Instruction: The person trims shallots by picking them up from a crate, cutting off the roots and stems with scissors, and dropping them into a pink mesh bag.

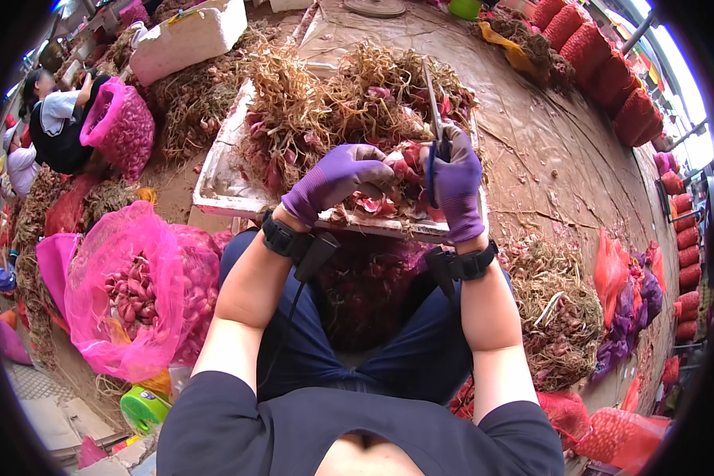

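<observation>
In a purple glove with a greyish palm, my left hand (345,176) is closed with its fingers curled over the near side of a white foam tray (211,194). Whatever lies between those fingertips is hidden. My right hand (458,181), gloved the same way, grips a pair of scissors (433,99) by blue handles, the blades pointing away from me. Heaped in the tray are red shallots (404,163) with long dry stems (293,91). Loose reddish skins and bulbs lie by the tray's near edge, between my hands.
A pink mesh bag of shallots (131,293) stands to my left. More stemmed shallots (551,309) are piled at my right. Filled red sacks (595,59) line the far right. At the far left a person (59,119) sits beside another pink bag (123,127). Brown sheeting (547,166) covers the ground.
</observation>
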Demonstrator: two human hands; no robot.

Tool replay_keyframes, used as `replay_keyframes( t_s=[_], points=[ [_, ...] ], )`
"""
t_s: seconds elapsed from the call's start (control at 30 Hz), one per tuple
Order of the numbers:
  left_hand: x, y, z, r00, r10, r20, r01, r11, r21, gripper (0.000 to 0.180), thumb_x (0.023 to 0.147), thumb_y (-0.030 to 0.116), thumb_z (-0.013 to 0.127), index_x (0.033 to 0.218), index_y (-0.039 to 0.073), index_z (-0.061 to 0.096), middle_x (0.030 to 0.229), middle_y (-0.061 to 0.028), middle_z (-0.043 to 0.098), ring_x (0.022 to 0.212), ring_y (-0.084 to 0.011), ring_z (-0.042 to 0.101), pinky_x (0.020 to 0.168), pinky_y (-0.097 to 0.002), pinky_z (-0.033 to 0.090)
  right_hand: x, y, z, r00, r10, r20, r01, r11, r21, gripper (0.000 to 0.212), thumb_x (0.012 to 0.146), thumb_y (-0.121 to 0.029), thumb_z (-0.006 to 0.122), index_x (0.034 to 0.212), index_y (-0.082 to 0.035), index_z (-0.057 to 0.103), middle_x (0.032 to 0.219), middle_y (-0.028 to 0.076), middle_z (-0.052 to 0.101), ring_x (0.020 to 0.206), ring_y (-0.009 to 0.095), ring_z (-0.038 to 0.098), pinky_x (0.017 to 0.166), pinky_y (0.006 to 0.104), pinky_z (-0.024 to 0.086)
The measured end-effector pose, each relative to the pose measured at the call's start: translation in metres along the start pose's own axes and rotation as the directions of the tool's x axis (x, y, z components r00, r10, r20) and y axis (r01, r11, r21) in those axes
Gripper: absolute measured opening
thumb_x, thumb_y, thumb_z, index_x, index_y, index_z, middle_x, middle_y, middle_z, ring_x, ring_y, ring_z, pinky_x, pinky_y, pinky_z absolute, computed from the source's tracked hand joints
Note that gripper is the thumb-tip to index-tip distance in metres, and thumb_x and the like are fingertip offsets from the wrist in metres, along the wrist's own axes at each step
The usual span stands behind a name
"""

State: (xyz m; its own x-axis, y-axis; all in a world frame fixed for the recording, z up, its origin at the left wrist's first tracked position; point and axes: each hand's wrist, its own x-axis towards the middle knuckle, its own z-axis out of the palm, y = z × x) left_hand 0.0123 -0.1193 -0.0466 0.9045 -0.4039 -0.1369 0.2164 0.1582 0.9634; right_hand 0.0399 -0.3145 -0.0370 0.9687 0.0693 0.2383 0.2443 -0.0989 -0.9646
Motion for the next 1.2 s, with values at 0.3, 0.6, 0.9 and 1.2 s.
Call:
replay_keyframes(
  t_s=[0.3,0.6,0.9,1.2],
  points=[
    [0.001,-0.007,-0.012,0.992,-0.056,0.109,0.056,0.998,0.001,0.033,0.09,0.023,0.061,0.113,0.0,0.058,0.102,-0.0129,0.069,0.089,-0.0175,0.067,0.078,-0.0294,0.054,-0.003,-0.003,0.002,0.924,0.18,0.338,-0.296,0.895,0.334,0.042,0.084,-0.004,0.068,0.121,0.001,0.049,0.09,0.007,0.064,0.075,0.013,0.065,0.065,0.0236,0.053],
    [0.005,-0.005,0.005,0.999,-0.039,0.036,0.041,0.997,-0.072,0.034,0.093,0.022,0.059,0.119,0.001,0.056,0.1,-0.0072,0.067,0.09,-0.0157,0.067,0.077,-0.028,0.054,-0.007,-0.004,0.006,0.968,0.161,0.192,-0.236,0.839,0.49,0.039,0.086,0.0,0.065,0.12,0.004,0.047,0.084,0.008,0.063,0.072,0.014,0.065,0.064,0.0234,0.053],
    [0.01,-0.012,0.013,0.978,0.191,-0.084,-0.178,0.974,0.142,0.027,0.097,0.016,0.054,0.117,-0.001,0.059,0.096,-0.0051,0.066,0.077,-0.0093,0.064,0.07,-0.0242,0.054,-0.012,0.002,0.014,0.988,0.133,0.078,-0.153,0.902,0.404,0.036,0.087,0.001,0.065,0.118,0.004,0.049,0.083,0.004,0.061,0.066,0.008,0.06,0.056,0.0202,0.049],
    [0.01,-0.012,0.016,0.964,0.258,-0.069,-0.258,0.966,0.017,0.025,0.096,0.013,0.056,0.116,-0.003,0.057,0.1,-0.0056,0.065,0.087,-0.0107,0.064,0.078,-0.0258,0.054,-0.017,-0.011,0.022,0.987,0.15,0.052,-0.158,0.883,0.441,0.038,0.085,0.001,0.067,0.119,0.001,0.051,0.083,0.002,0.061,0.066,0.007,0.058,0.057,0.0192,0.048]
  ],
)
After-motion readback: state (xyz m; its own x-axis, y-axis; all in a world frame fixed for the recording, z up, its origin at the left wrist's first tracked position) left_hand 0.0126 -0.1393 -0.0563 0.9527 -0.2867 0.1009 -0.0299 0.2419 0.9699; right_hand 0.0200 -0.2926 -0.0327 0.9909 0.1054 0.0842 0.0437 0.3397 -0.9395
